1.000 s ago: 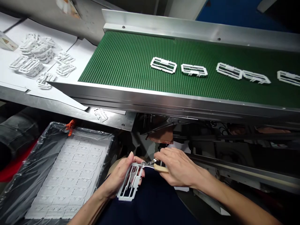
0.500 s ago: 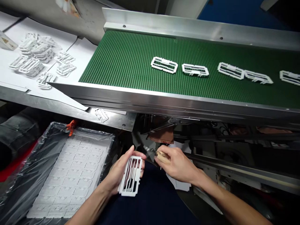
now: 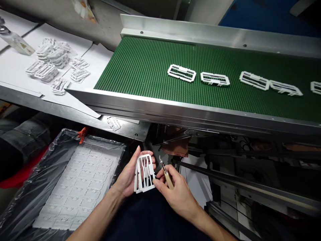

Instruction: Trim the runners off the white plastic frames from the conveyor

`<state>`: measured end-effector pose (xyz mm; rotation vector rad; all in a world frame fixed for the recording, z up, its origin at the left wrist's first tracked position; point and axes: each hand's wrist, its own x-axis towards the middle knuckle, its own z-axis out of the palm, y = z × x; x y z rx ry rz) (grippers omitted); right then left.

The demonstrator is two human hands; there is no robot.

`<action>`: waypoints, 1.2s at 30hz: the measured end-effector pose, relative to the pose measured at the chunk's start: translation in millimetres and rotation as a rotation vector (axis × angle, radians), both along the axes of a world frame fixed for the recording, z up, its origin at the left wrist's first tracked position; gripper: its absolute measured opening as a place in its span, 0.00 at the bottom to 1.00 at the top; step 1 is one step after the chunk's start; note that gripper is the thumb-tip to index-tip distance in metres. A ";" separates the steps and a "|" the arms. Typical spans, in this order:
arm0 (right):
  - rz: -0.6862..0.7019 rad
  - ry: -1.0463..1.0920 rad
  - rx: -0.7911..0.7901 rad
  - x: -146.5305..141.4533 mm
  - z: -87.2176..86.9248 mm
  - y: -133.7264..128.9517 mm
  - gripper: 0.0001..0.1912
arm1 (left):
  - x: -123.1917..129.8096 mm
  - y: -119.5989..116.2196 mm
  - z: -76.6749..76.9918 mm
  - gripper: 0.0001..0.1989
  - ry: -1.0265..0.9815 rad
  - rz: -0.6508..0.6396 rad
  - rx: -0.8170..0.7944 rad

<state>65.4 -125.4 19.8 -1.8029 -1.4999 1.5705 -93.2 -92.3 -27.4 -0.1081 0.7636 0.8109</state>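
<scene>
My left hand point(image 3: 129, 177) is closed around white slotted plastic frames point(image 3: 145, 174), at least two of them overlapping slightly out of line. Their long bars run toward me. From the right, my right hand point(image 3: 177, 187) meets the lower right corner of the frames with its thumb and fingertips. A small hand tool point(image 3: 167, 176) with a beige handle and a thin metal tip is gripped in that same hand, its tip pointing up and away from the frames. The palm side of my right hand is hidden.
Ahead runs a green conveyor belt point(image 3: 140, 63) with metal side rails, carrying several more white frames point(image 3: 182, 73). Piles of frames point(image 3: 54, 57) lie on white paper at the left, near a bottle point(image 3: 18, 42). Below stands a plastic-lined crate point(image 3: 117, 143) with rows of frames inside.
My right hand has come left to the frames and turned the tool's tip upward. A second frame now shows overlapping the first in my left hand. The view has shifted slightly.
</scene>
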 end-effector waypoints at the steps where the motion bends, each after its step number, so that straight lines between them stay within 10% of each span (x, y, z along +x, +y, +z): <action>1: -0.006 0.008 0.002 -0.8 -0.6 -0.5 0.08 | -0.6 0.1 0.2 0.17 -0.007 0.002 0.004; 15: -0.124 0.051 0.045 6.9 -4.1 1.4 0.08 | -6.0 1.5 -6.6 0.19 -0.084 0.051 0.030; 25: -0.002 -0.165 0.131 -13.8 -8.8 6.0 0.15 | 19.5 4.7 2.7 0.19 0.350 0.030 0.137; 36: -0.553 0.926 -0.484 17.9 -46.7 12.0 0.23 | 9.3 19.3 7.3 0.19 0.302 -0.016 -0.075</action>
